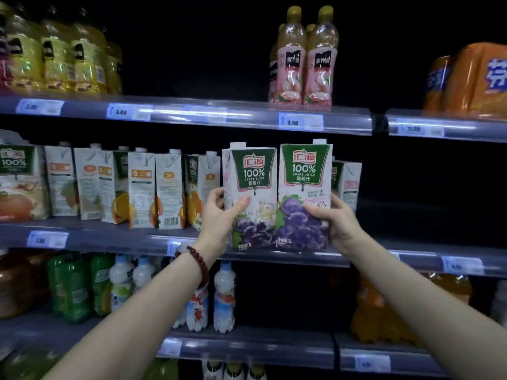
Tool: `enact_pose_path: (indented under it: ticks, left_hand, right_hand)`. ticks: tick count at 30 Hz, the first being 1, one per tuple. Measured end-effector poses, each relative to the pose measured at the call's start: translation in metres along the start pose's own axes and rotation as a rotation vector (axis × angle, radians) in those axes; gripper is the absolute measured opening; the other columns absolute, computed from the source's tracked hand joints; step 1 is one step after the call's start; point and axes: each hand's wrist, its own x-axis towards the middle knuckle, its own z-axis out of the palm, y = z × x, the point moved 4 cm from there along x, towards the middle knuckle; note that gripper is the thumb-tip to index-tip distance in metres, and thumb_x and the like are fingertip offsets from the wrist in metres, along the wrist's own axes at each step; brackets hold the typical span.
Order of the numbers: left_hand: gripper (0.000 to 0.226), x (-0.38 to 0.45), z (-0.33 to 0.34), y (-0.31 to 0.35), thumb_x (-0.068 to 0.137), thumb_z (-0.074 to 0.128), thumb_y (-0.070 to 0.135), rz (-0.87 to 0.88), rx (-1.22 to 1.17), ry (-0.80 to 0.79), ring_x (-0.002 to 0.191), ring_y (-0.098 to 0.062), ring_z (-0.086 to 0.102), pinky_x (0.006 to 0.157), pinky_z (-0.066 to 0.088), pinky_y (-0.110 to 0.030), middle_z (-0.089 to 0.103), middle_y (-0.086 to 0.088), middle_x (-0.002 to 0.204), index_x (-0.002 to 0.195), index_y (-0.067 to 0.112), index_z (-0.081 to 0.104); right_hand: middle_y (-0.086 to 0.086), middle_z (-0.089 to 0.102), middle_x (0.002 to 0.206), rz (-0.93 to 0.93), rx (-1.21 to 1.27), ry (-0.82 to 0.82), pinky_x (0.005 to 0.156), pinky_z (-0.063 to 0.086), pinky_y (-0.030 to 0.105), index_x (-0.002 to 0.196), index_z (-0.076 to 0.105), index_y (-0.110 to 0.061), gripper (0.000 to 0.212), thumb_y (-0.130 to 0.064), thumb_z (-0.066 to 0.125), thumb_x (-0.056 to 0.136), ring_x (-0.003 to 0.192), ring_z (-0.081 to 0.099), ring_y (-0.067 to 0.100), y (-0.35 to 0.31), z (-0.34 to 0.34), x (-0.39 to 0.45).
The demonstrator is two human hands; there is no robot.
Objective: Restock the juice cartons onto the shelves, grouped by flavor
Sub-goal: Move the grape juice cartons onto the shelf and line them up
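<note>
Hands: left hand (219, 215) grips the left grape juice carton (251, 198), thumb across its front face and fingers curled round its left edge; right hand (338, 219) grips the right grape juice carton (304, 196), thumb on its front and fingers wrapped behind its right edge.
Bracelet: dark red bead bracelet (196, 263) on the left wrist.
Carton place: both cartons sit between the two hands, side by side and touching or very nearly so, their bases at the front lip of the middle shelf (115, 237); whether they rest fully on it I cannot tell.
Carton handling: likely heavy for their size if full, as the sealed tops suggest; stiff coated board, smooth and probably a little slippery, corners liable to dent.
Where to hold: low on the outer sides, as now, with a thumb steadying the front; squeezing the mid panel would probably bow it.
Long axis: vertical on both; the right carton upright, the left leaning slightly.
Facing: green label and grape picture point toward the person, caps at the top rear.
Left of the left hand: orange juice cartons (142, 190), upright, many turned side-on.
Behind the right hand: another carton (347, 182), flavor unclear, just beside the right grape carton.
Farther up: pink-label bottles (301, 61) on the upper shelf.
</note>
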Motion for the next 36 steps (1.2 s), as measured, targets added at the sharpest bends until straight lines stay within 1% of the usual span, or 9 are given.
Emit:
enact_pose_path:
  ticks: [2, 4, 9, 16, 21, 26, 30, 33, 36]
  left_hand:
    - [0.034, -0.01, 0.007, -0.007, 0.077, 0.078, 0.017, -0.038, -0.05, -0.027, 0.083, -0.014, 0.072, 0.066, 0.057, -0.024, 0.071, -0.001, 0.097, 0.102, 0.019, 0.056]
    - [0.033, -0.021, 0.014, -0.017, 0.075, 0.079, 0.017, -0.084, -0.097, -0.066, 0.079, -0.016, 0.073, 0.062, 0.057, -0.025, 0.074, -0.002, 0.092, 0.102, 0.017, 0.06]
    - [0.035, -0.049, 0.035, -0.034, 0.073, 0.081, 0.015, -0.214, -0.159, -0.117, 0.076, -0.02, 0.074, 0.059, 0.057, -0.027, 0.073, -0.011, 0.095, 0.103, 0.013, 0.062]
    - [0.04, -0.094, 0.071, -0.051, 0.069, 0.081, 0.015, -0.421, -0.235, -0.213, 0.075, -0.023, 0.074, 0.057, 0.057, -0.03, 0.073, -0.012, 0.099, 0.103, 0.012, 0.062]
    - [0.049, -0.12, 0.109, -0.054, 0.06, 0.082, 0.015, -0.454, -0.258, -0.268, 0.076, -0.024, 0.074, 0.057, 0.057, -0.028, 0.075, -0.012, 0.094, 0.104, 0.008, 0.063]
    - [0.054, -0.149, 0.161, -0.062, 0.054, 0.084, 0.015, -0.471, -0.279, -0.317, 0.076, -0.024, 0.074, 0.058, 0.057, -0.027, 0.077, -0.011, 0.089, 0.103, 0.006, 0.063]
    - [0.061, -0.177, 0.208, -0.07, 0.051, 0.085, 0.016, -0.499, -0.286, -0.321, 0.076, -0.024, 0.074, 0.058, 0.057, -0.028, 0.077, -0.011, 0.087, 0.106, 0.004, 0.062]
    - [0.063, -0.204, 0.247, -0.077, 0.051, 0.085, 0.016, -0.535, -0.285, -0.328, 0.076, -0.026, 0.074, 0.058, 0.057, -0.029, 0.077, -0.012, 0.087, 0.108, 0.003, 0.061]
    - [0.063, -0.231, 0.284, -0.083, 0.051, 0.085, 0.015, -0.57, -0.298, -0.338, 0.075, -0.027, 0.074, 0.056, 0.057, -0.03, 0.077, -0.012, 0.085, 0.108, 0.005, 0.059]
  right_hand:
    - [0.007, 0.076, 0.087, 0.006, -0.018, -0.003, 0.051, 0.057, 0.027, 0.124, 0.053, -0.005, 0.069, -0.003, 0.074, 0.058, 0.066, 0.074, 0.02, 0.0, -0.011, -0.014]
    - [0.007, 0.077, 0.086, 0.013, -0.016, 0.014, 0.057, 0.059, 0.029, 0.118, 0.058, -0.005, 0.06, -0.002, 0.071, 0.059, 0.07, 0.074, 0.022, 0.004, -0.024, -0.029]
    - [0.004, 0.076, 0.077, 0.064, -0.018, 0.093, 0.056, 0.056, 0.027, 0.1, 0.061, -0.008, 0.042, -0.008, 0.072, 0.059, 0.068, 0.071, 0.021, 0.012, -0.054, -0.069]
    - [0.004, 0.073, 0.078, 0.116, -0.063, 0.155, 0.064, 0.052, 0.03, 0.104, 0.058, -0.004, 0.045, -0.013, 0.073, 0.062, 0.068, 0.07, 0.02, 0.016, -0.102, -0.113]
    - [0.006, 0.075, 0.082, 0.124, -0.066, 0.209, 0.061, 0.054, 0.028, 0.103, 0.061, -0.004, 0.043, -0.012, 0.073, 0.062, 0.069, 0.072, 0.02, 0.011, -0.142, -0.14]
    - [0.003, 0.073, 0.072, 0.114, -0.056, 0.271, 0.059, 0.05, 0.024, 0.096, 0.062, -0.004, 0.037, -0.01, 0.071, 0.061, 0.062, 0.07, 0.018, -0.001, -0.194, -0.172]
    - [0.008, 0.069, 0.081, 0.113, -0.065, 0.323, 0.069, 0.047, 0.028, 0.093, 0.063, -0.002, 0.033, -0.008, 0.07, 0.061, 0.07, 0.064, 0.021, -0.014, -0.239, -0.198]
    - [0.009, 0.068, 0.087, 0.13, -0.075, 0.335, 0.08, 0.045, 0.031, 0.096, 0.061, -0.001, 0.038, -0.011, 0.07, 0.06, 0.082, 0.061, 0.025, -0.025, -0.279, -0.221]
    - [0.013, 0.068, 0.097, 0.122, -0.072, 0.366, 0.086, 0.045, 0.034, 0.115, 0.055, 0.004, 0.062, -0.01, 0.073, 0.058, 0.096, 0.058, 0.03, -0.034, -0.32, -0.243]
